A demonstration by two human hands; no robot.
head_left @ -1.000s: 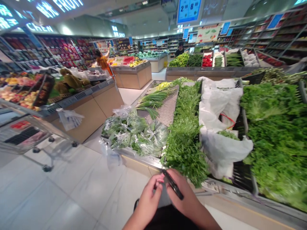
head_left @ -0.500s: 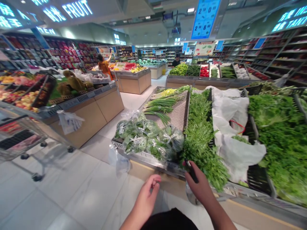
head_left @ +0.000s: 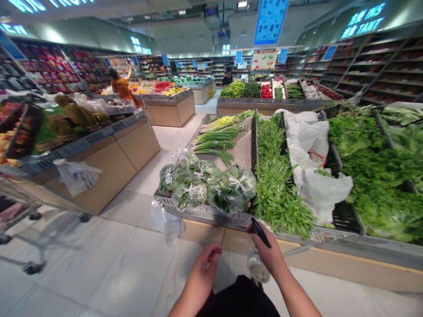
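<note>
Two hands: the left hand [head_left: 202, 264] and the right hand [head_left: 269, 253] are held low and well apart, with black clothing [head_left: 239, 299] seen between the forearms.
Left fingers: loosely curled, a gap being left between thumb and forefinger.
Right fingers: closed around a slim black object [head_left: 261, 232], which is held tilted at the front of the produce stand [head_left: 203, 232].
Below the right hand: a clear plastic item [head_left: 259, 269] is seen; whether it is held by that hand cannot be told.
Near crate: a grey crate [head_left: 167, 201] is filled with bagged greens [head_left: 191, 196], wrapped in clear plastic.
Behind the bagged greens: spring onions [head_left: 214, 143] are laid out in a loose row.
Right of the crate: leafy greens [head_left: 276, 185] are heaped loose, with white sheeting [head_left: 322, 189] spread beside them.
Stand edge: a plastic bag [head_left: 167, 222] is hung at the left corner.
Across the aisle: a second stand [head_left: 127, 165] is placed, with a person in orange [head_left: 122, 89] seen beyond it, one arm raised.
</note>
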